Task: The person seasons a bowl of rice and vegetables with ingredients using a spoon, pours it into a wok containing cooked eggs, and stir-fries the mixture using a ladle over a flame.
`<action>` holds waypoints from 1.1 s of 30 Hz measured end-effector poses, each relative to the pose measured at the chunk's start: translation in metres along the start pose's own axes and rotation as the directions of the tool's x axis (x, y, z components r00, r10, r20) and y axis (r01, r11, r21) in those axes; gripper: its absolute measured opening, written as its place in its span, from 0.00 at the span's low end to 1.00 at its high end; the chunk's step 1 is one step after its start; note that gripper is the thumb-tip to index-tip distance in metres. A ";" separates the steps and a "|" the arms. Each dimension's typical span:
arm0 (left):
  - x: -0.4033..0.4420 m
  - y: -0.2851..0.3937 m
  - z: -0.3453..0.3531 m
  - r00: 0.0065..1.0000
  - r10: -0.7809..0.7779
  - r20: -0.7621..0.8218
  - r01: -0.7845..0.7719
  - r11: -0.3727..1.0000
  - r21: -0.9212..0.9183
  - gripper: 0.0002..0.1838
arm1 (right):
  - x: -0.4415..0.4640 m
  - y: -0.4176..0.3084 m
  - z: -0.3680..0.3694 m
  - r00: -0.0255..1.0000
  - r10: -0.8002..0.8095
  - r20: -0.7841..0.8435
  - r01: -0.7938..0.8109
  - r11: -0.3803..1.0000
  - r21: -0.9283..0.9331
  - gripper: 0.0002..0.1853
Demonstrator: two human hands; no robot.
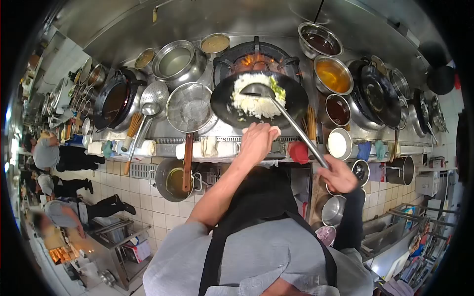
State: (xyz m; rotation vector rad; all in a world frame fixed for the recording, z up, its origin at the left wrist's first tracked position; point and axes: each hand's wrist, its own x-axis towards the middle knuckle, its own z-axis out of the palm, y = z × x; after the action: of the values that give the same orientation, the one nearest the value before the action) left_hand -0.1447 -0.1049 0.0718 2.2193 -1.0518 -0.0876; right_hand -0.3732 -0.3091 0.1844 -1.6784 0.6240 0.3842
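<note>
My left hand is closed at the near edge of a black wok, with a pale folded cloth under the fingers. The wok tilts over a burner, and inside lies white rice with some chopped green pieces on its right side. Wrapped around the end of a long metal handle is my right hand. That handle belongs to a ladle, whose bowl rests upside down on the rice.
Flames rise from the burner behind the wok. A wire strainer and a perforated skimmer lie to the left. Bowls of yellow liquid and dark sauce stand at right. Several people are farther left.
</note>
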 end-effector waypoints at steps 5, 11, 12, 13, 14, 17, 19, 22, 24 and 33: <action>0.000 -0.033 0.048 0.996 -0.018 0.087 0.018 1.000 -0.001 0.18 | 0.053 0.036 -0.018 0.998 -0.010 0.069 0.035 0.931 -0.362 0.09; -0.097 -0.066 0.105 0.951 0.060 0.302 -0.073 0.997 0.030 0.19 | 0.096 0.048 0.042 0.883 -0.393 -0.256 0.271 0.873 -0.405 0.12; -0.107 -0.051 0.086 0.941 0.037 0.336 -0.056 0.997 0.047 0.19 | 0.082 0.042 0.040 0.862 -0.457 -0.217 0.335 0.837 -0.433 0.13; -0.097 -0.030 0.059 0.955 0.012 0.295 -0.029 0.998 0.053 0.19 | 0.070 0.040 0.034 0.838 -0.516 -0.177 0.394 0.797 -0.457 0.15; -0.081 -0.008 0.029 0.967 -0.012 0.253 -0.003 0.998 0.059 0.18 | 0.056 0.040 0.018 0.845 -0.524 -0.102 0.421 0.771 -0.478 0.16; -0.015 -0.002 -0.016 0.989 0.012 0.145 -0.014 1.000 0.011 0.18 | 0.005 -0.031 -0.015 0.987 0.158 0.004 -0.150 0.942 -0.301 0.17; 0.011 -0.031 0.017 0.994 0.040 0.099 -0.039 0.999 -0.013 0.19 | 0.035 -0.010 -0.020 1.000 -0.001 -0.004 0.000 0.922 -0.387 0.16; -0.018 -0.078 0.109 0.993 -0.033 0.117 0.024 0.997 0.076 0.20 | 0.116 0.061 -0.002 0.940 -0.316 -0.129 0.217 0.844 -0.491 0.18; -0.053 -0.063 0.089 0.974 -0.047 0.221 0.036 0.998 0.052 0.20 | 0.120 0.057 0.013 0.884 -0.412 -0.223 0.258 0.825 -0.502 0.20; 0.028 -0.080 0.052 0.993 0.042 0.108 -0.042 0.999 -0.004 0.17 | -0.005 -0.003 -0.052 0.996 -0.085 0.001 0.078 0.909 -0.408 0.24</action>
State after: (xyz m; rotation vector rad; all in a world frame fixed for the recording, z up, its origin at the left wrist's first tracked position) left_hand -0.0900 -0.1169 -0.0105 2.2109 -1.1555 -0.1914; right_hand -0.3800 -0.3583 0.2004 -2.1030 0.5050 0.4635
